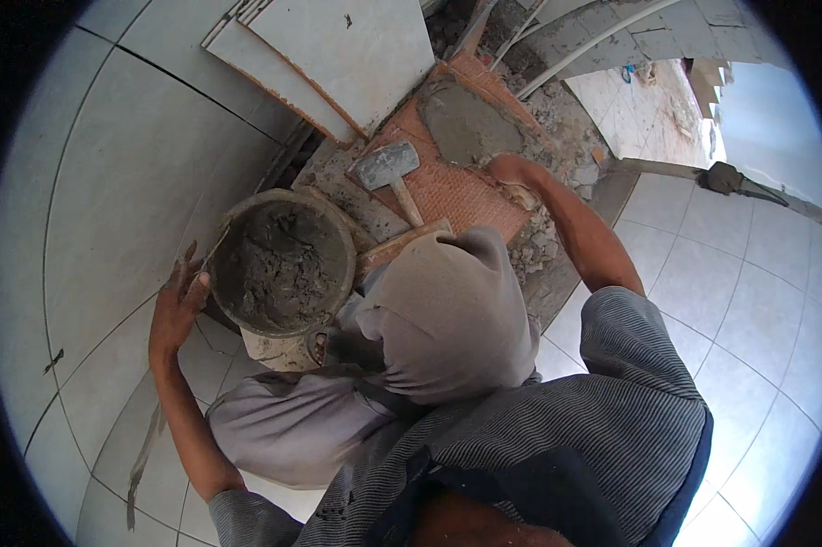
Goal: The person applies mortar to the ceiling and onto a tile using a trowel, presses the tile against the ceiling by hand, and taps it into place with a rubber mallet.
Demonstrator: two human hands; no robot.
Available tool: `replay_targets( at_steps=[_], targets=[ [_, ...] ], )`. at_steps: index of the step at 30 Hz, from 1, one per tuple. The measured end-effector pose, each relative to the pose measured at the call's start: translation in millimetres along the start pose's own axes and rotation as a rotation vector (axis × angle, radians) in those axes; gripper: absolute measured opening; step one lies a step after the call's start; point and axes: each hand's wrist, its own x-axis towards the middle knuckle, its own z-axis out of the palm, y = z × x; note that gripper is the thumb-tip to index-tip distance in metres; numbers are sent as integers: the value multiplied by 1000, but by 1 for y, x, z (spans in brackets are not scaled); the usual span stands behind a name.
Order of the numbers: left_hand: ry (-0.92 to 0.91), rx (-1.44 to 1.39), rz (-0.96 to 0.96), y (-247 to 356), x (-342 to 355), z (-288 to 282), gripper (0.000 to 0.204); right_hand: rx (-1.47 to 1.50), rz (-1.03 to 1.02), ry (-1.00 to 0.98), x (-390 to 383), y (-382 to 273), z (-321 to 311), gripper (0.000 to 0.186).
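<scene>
To my left, one bucket (345,242) of grey mortar (286,273) stands against my left hand (176,305), whose grip is wide, the fingers spread at the rim. My right hand (517,175) is at the near edge of one wet patch (470,123) spread on a reddish ribbed slab (484,202) (I cannot tell whether that grip holds anything). One mallet (388,166) lies on the slab, between bucket and patch. Beyond it are two white tiles (347,55), one overlapping the other.
</scene>
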Motion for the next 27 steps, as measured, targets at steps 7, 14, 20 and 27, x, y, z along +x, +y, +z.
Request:
replay_targets(
  at_steps=[7, 14, 20, 27],
  targets=[
    [21, 9, -17, -3, -5, -1, 68, 90, 100, 180, 1, 26, -12, 32],
    [50, 32, -50, -14, -13, 0, 68, -329, 95, 150, 27, 98, 3, 35],
    [50, 25, -47, -11, -11, -1, 67, -183, 204, 1, -42, 126, 6, 33],
    [6, 41, -5, -4, -3, 2, 63, -391, -86, 569, -63, 72, 75, 23]
  ],
)
